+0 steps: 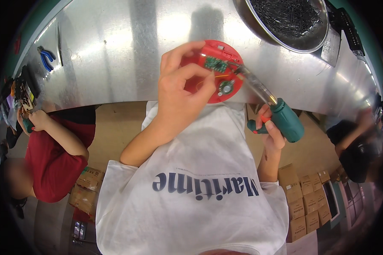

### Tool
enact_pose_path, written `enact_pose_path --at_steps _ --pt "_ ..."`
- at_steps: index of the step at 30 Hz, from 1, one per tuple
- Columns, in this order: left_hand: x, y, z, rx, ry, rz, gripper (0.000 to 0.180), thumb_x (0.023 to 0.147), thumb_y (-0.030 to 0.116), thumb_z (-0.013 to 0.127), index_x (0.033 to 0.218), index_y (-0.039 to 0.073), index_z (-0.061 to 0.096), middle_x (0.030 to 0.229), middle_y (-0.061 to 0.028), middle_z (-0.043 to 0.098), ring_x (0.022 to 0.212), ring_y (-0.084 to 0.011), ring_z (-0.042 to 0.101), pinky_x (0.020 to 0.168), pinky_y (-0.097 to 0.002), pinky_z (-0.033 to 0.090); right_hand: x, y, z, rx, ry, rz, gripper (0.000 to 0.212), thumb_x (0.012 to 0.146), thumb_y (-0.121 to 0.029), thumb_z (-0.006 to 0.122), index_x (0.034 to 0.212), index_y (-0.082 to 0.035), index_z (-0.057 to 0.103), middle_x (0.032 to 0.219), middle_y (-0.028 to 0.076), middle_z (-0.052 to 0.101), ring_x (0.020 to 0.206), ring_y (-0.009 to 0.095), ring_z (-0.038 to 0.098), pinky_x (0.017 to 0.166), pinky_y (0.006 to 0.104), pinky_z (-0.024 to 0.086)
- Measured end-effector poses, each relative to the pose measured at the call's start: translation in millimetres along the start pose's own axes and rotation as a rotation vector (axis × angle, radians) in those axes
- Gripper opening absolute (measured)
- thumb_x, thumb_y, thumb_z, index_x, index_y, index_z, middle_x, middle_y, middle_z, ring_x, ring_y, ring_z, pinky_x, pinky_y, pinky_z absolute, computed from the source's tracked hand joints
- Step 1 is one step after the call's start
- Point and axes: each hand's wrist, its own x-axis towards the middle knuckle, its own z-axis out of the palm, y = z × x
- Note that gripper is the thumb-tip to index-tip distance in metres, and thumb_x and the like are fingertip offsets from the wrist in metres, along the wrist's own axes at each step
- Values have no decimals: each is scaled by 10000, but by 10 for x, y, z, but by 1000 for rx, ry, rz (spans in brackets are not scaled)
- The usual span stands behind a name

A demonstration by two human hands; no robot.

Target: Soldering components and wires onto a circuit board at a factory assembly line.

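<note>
A round red plastic housing [238, 53] lies at the table's near edge, with a green circuit board [216, 63] and a small round silver-and-green part [227, 87] inside it. My left hand [181, 80] reaches over its left side, thumb and a finger pinched on a thin yellow wire [221, 76], other fingers by the housing's far rim. My right hand [270, 127] is closed around the handle of a green soldering gun [287, 120] with a red trigger. Its long metal barrel slants up left, the tip at the board's right end; whether it touches is hard to see.
A metal bowl [273, 37] of thin black pieces stands far right, beside a black strip-like object [349, 32]. Blue-handled pliers [46, 58] lie far left. Co-workers sit at both sides; the left one [57, 161] wears dark red. Cardboard boxes [304, 204] are stacked behind on the right.
</note>
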Motion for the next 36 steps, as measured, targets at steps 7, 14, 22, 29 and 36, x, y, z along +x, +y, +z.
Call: enact_pose_path --at_steps 7,14,22,29,36 --pt "8 6 9 -31 34 -19 49 687 16 694 721 25 660 1223 -73 584 1038 -259 506 878 -350 449 6 -16 22 -72 -19 5 330 770 -140 589 1001 92 548 918 189 544 608 181 524 513 287 406" --pt "57 37 -7 -8 1 -11 53 692 15 692 733 20 659 1227 -86 581 1054 -269 512 881 -361 455 15 55 -94 7 -49 -14 344 764 -125 588 1039 76 542 942 196 553 628 191 529 564 309 429" --pt "39 48 -124 115 -130 47 62 779 12 670 839 6 661 1309 -137 556 1138 -289 524 961 -368 425 -18 -92 -272 60 92 -167 378 776 -121 594 1095 73 538 910 177 553 638 201 527 566 294 442" --pt "125 124 -312 54 -261 66 186 811 23 661 995 3 639 1302 -155 547 1132 -323 526 943 -370 439 107 -538 -437 91 910 -825 153 867 -101 569 944 23 615 923 79 561 635 134 509 580 265 403" --pt "424 222 -482 19 -453 75 508 797 12 668 1283 43 521 1193 -142 550 990 -284 574 846 -358 482 305 -402 -393 78 708 -523 164 900 -148 540 931 3 596 974 85 575 619 147 506 582 279 397"
